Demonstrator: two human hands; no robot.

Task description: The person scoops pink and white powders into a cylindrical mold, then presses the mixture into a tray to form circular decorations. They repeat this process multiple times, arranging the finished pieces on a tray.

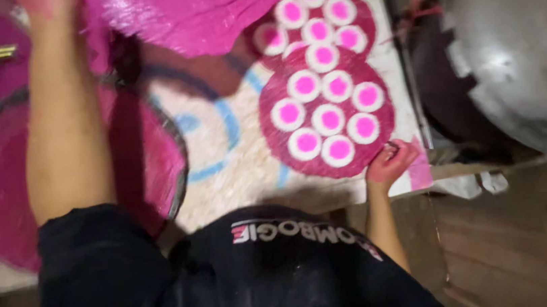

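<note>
A round pink sheet point(279, 143) dotted with several white circles with pink centres lies on a white woven mat point(235, 171). My right hand point(391, 161), stained pink, has its fingers curled on that sheet's near right rim. My left arm reaches up the left side. My left hand point(44, 3) is mostly cut off by the top edge, next to a large plain pink sheet point(191, 10) that hangs lifted above the mat. Whether the left hand holds it is not visible.
A second dotted pink sheet point(368, 25) lies behind the first. A dark-rimmed round tray point(176, 140) with a pink layer sits at the left under my arm. A big grey metal bowl point(520, 46) stands at the right, beyond the mat's edge.
</note>
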